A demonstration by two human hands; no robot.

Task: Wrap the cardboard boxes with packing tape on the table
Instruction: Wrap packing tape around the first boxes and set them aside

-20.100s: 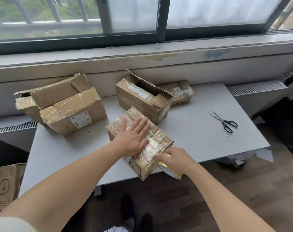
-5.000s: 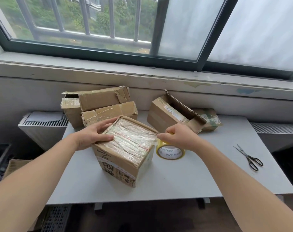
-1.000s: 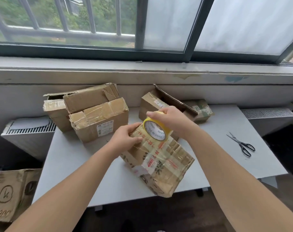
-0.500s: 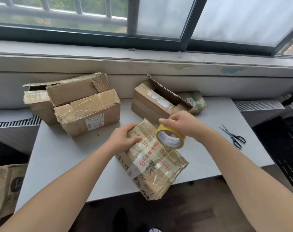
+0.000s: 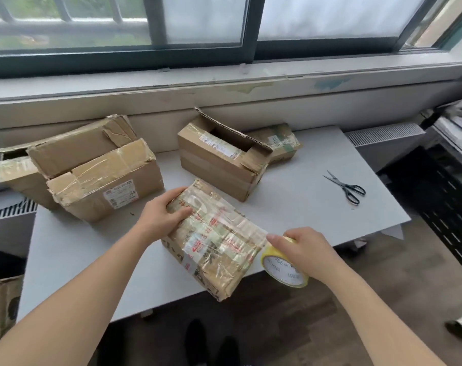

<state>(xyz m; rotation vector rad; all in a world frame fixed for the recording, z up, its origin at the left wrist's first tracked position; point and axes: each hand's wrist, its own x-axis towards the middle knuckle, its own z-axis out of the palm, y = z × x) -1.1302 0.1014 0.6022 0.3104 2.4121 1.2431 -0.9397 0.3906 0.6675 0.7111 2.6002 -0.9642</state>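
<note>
Grey daylight from a barred window [image 5: 203, 19] falls across a pale table [image 5: 317, 215] where a person binds a cardboard box [image 5: 214, 241], already glossy with clear tape. It lies slantwise at the table's six o'clock edge, its near corner jutting past the rim over the floor [image 5: 383, 299]. The left hand [image 5: 161, 212] grips the box's end at ten o'clock, fingers curled over the far edge and thumb on top. The right hand [image 5: 304, 249] clasps a yellow-cored tape roll [image 5: 284, 272] at the box's four o'clock, beyond the table's edge, with a band of clear film stretched from roll to box top. Trouble could come three ways from here. The overhanging box may tip or slide floorward if the pull on the tape beats the left hand's hold. The taut film may twist, crease or cling to itself if the roll is led unevenly round the corner. The roll, held over open floor, would fall out of reach should the fingers slip. Scissors [image 5: 346, 187] lie well apart at the box's two o'clock, so cutting would likely cost one hand its grip. Two battered cartons [image 5: 105, 186] sit at the table's ten o'clock, and an open-flapped box [image 5: 219, 165] at twelve has a small parcel [image 5: 280, 143] just behind it.
</note>
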